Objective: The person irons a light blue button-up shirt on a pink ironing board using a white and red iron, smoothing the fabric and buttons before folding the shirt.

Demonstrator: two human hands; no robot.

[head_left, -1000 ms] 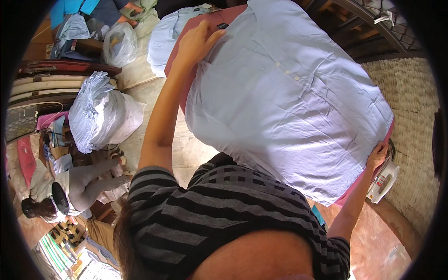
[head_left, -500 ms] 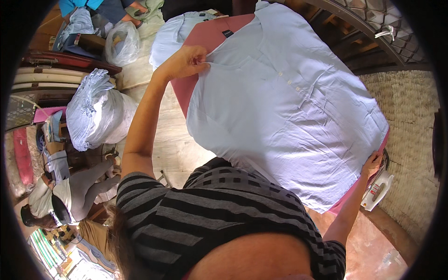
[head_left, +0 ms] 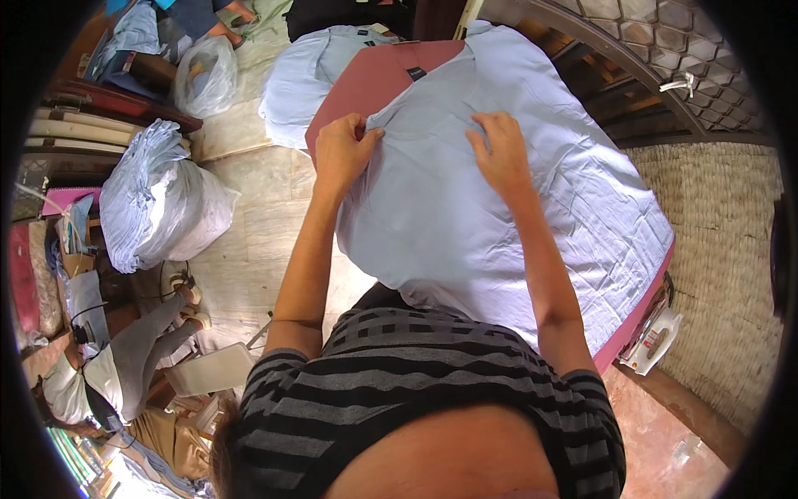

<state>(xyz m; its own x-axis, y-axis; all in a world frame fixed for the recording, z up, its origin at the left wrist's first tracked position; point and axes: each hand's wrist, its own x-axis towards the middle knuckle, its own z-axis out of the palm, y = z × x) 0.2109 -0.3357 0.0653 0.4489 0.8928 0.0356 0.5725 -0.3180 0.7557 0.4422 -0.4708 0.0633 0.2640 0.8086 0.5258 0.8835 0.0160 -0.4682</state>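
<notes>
Pale stone tiles make up the floor [head_left: 274,191] on the left, a woven mat [head_left: 719,216] covers the area on the right, and a dark metal lattice [head_left: 694,58] curves across the upper right. In the middle stands an ironing board [head_left: 378,79] with a padded, dusty-red cover, its bare end showing at the top and a strip of it along the lower right edge. A pale blue garment [head_left: 432,208] lies spread over most of the board, wrinkled toward the right, with a small dark label [head_left: 416,75] at the upper edge of its neckline. The left hand [head_left: 345,150] is nearly closed, thumb and fingertips pinching the garment's edge at the left of the neckline. The right hand [head_left: 501,150] is partly open above the middle of the garment, thumb and forefinger apart; whether its fingertips touch the cloth cannot be told. A white iron [head_left: 655,341] sits just beside the board's lower right edge. Beyond the board's upper left side is a pile of pale blue clothes [head_left: 289,91]; farther left are a plastic-wrapped bundle [head_left: 162,204] and a clear plastic bag [head_left: 205,79]. A person in grey trousers [head_left: 154,353] is at the lower left.
</notes>
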